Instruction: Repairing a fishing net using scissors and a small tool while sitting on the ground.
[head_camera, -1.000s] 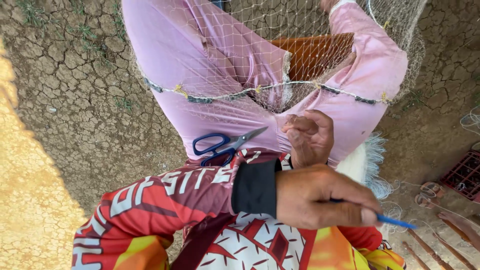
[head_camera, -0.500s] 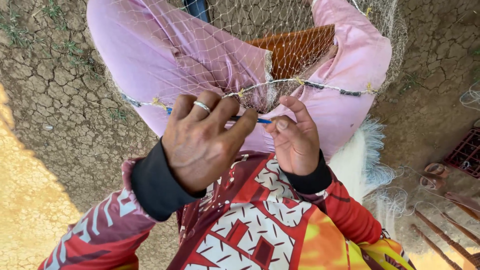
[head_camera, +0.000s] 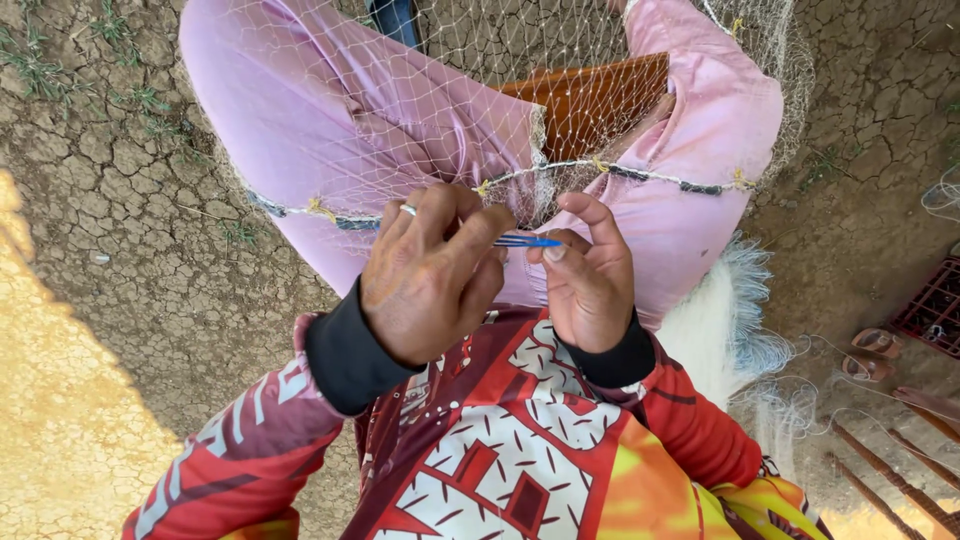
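A fine fishing net (head_camera: 400, 110) lies draped over my lap in pink trousers (head_camera: 290, 120), and its corded edge (head_camera: 640, 172) runs across my knees. My left hand (head_camera: 430, 275), with a ring on one finger, pinches a thin blue netting needle (head_camera: 525, 241) just below that cord. My right hand (head_camera: 590, 275) faces it. Its thumb and fingers are closed on the mesh at the needle's tip. Both hands meet over my lap, above my red patterned shirt.
A brown wooden seat (head_camera: 590, 95) shows between my legs. A pile of white netting (head_camera: 725, 310) lies at my right side. Cracked dry earth (head_camera: 120, 200) surrounds me. At the far right are a red crate (head_camera: 935, 310), sandals (head_camera: 872, 345) and wooden sticks (head_camera: 900, 470).
My left hand carried the blue needle from low on the right up to the net's cord, meeting the right hand. The blue-handled scissors seen on my lap earlier are now hidden.
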